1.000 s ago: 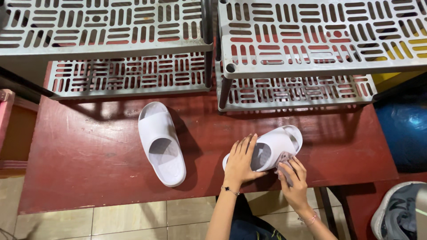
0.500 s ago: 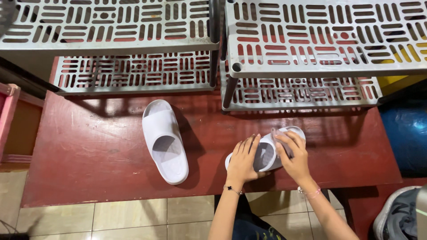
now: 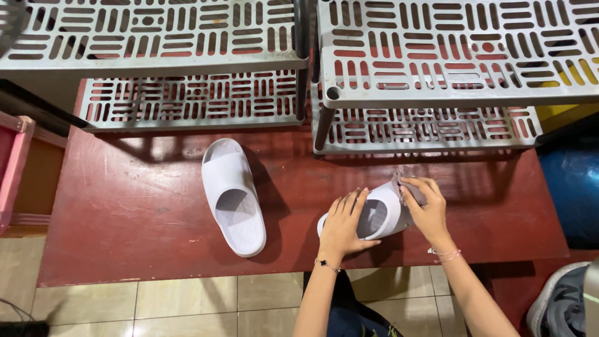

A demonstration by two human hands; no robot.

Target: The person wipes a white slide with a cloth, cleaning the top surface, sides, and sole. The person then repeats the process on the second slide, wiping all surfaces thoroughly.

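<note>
White slide sandal (image 3: 378, 215) sat on the near right of the red table (image 3: 125, 212), left hand (image 3: 344, 224) clasped round it, right hand (image 3: 424, 209) pinching a grey cloth (image 3: 399, 182) against its toe. Looked like mid-wipe; next stroke probably needed that firm hold while the cloth worked round.

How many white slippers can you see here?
2. One slipper lies flat on the red table, untouched. The other slipper is tipped on its side, held between the left hand and right hand.
</note>
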